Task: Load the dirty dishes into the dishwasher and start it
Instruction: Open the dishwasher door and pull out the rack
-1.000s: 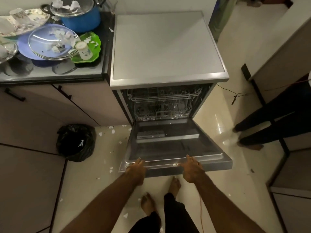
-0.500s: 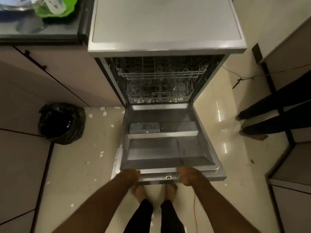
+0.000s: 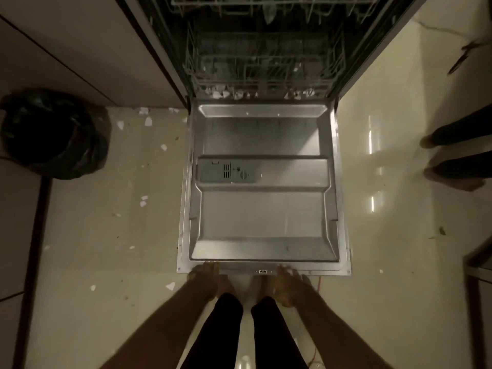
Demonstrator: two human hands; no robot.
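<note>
Head view: opening step, dishwasher door (image 3: pixel 262 219) lying flat; left hand (image 3: pixel 203 271), right hand (image 3: pixel 286 274) at its front edge, grip unreadable through blur. Next, likely: sliding out lower rack (image 3: pixel 261 67).

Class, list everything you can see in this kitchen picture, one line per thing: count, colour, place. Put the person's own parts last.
dishwasher door: one, grey steel, open and lying flat, centre
detergent dispenser: one, grey, left side of the door's inner face
upper rack: one, grey wire, top edge
lower rack: one, grey wire, inside the tub
rubbish bag: one, black, floor at left
paper scraps: many, white, floor left of the door
bystander's feet: two, below dark trousers, right edge
cord: one, orange, floor by the right hand
left hand: one, at the door's front edge, fingers blurred
right hand: one, at the same edge, blurred
legs: two, black trousers, bottom centre
</note>
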